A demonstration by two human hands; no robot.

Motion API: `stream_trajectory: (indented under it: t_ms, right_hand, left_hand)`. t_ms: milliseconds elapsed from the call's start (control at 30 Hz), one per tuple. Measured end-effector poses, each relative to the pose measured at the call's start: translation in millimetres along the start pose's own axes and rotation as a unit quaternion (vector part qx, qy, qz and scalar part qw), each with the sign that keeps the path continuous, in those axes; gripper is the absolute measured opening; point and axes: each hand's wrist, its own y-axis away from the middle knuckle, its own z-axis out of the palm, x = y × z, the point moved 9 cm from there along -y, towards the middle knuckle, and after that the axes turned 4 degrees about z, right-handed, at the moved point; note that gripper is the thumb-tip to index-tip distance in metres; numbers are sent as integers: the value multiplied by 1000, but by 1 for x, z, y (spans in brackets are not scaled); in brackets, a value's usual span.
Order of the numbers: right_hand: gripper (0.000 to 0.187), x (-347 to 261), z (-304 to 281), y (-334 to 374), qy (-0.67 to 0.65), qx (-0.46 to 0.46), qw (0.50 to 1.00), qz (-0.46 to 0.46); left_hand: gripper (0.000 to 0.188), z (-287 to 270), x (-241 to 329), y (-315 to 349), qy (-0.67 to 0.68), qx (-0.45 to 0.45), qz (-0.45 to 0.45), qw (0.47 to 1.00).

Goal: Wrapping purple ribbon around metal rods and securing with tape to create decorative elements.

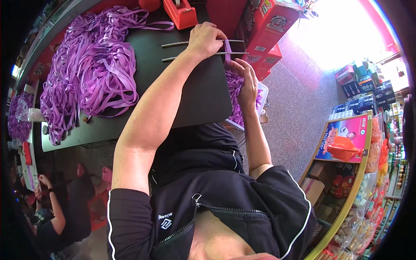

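Two thin metal rods stick out over the dark table's right edge, the upper rod (174, 44) and the lower rod (170, 59). Across both runs a flat purple ribbon (228, 51). My left hand (204, 40) lies over the rods, its closed fingertips at the ribbon's upper end. My right hand (247, 82) is below, beyond the table edge, with thumb and fingers closed on the ribbon's lower end. Beneath it, a white bin (262, 97) holds many purple ribbon pieces (236, 96), partly hidden by the hand and table.
A big heap of purple ribbon (102, 69) covers the left of the black table (197, 97). A red tape dispenser (182, 15) sits at the far edge, near red boxes (268, 30). Right stands a display case (338, 173). Another person (54, 208) works at lower left.
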Motion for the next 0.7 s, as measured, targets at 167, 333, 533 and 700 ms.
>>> stream_trajectory:
  t_ms: [167,333,533,700]
  right_hand:
    - [39,-38,14,-6,26,-11,999,31]
    - [42,-50,20,-21,122,-72,987,70]
    - [41,-40,15,-47,111,-150,966,181]
    - [43,-42,12,-48,114,-141,952,247]
  left_hand:
    - [25,-7,-6,-6,153,-32,-32,987]
    - [26,-36,9,-8,226,32,-89,970]
    - [22,-5,34,47,470,-160,-317,808]
    - [66,-2,63,78,696,-86,-412,582]
